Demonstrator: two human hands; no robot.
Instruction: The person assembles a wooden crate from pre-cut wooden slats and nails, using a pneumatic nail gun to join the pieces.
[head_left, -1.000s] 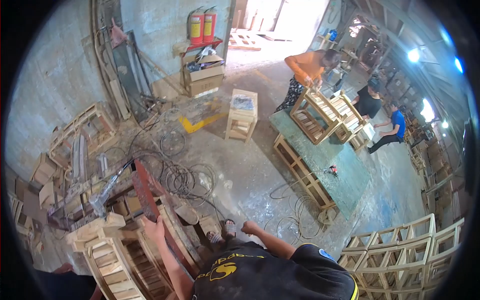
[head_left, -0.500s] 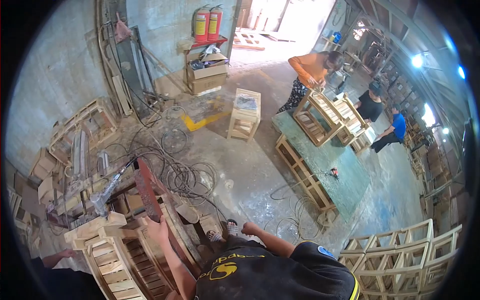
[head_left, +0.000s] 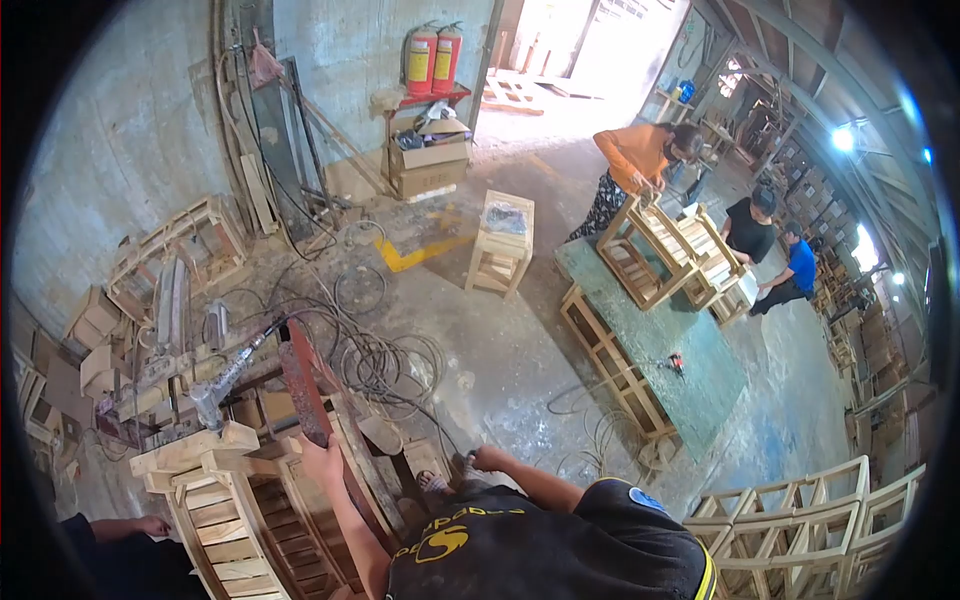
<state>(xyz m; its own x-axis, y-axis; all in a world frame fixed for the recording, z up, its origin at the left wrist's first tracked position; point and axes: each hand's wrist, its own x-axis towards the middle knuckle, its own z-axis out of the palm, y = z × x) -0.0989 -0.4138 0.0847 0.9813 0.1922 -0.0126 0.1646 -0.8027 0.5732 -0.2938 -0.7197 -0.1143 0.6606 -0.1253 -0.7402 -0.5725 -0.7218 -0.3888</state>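
Observation:
My left hand (head_left: 322,462) is closed at the upper edge of a slatted wooden frame (head_left: 222,515), beside the lower end of a dark red bar (head_left: 306,395); its fingertips are partly hidden. My right hand (head_left: 488,458) is curled in front of my body, above the floor, with nothing visible in it. To the left, an air-powered nail gun (head_left: 210,400) with a hose rests by the wooden beam (head_left: 190,452) on top of the frame.
A person's hand (head_left: 152,526) shows at the lower left. Coiled hoses (head_left: 395,370) lie on the floor. A wooden stand (head_left: 500,240) is ahead. People work at a green table (head_left: 700,395) bearing wooden frames (head_left: 645,250). Stacked wooden frames (head_left: 790,520) stand at the right.
The view has shifted, so the surroundings sit slightly lower and farther right. The person's hand at the lower left has moved a little rightward. My left hand stays at the frame.

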